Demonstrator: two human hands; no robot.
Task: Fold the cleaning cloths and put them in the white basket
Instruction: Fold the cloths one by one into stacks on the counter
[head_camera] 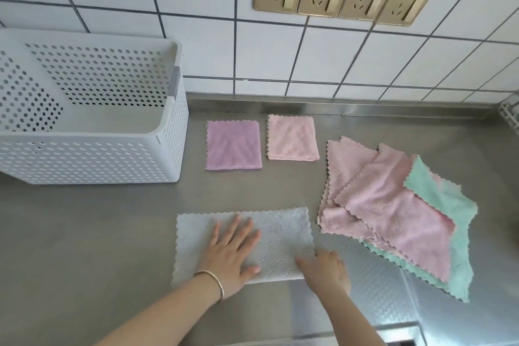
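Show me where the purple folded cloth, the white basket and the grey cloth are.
purple folded cloth [233,145]: head view, middle of its top face.
white basket [84,161]: head view, perforated front wall.
grey cloth [283,229]: head view, bare part between the two hands.

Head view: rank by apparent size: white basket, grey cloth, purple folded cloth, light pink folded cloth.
1. white basket
2. grey cloth
3. purple folded cloth and light pink folded cloth: look alike, not ranked.

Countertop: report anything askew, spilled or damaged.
Nothing spilled or damaged. Only the pile of unfolded pink and green cloths on the right lies askew, fanned at angles. The folded purple cloth and folded pink cloth lie square beside the white basket, which holds no cloth.
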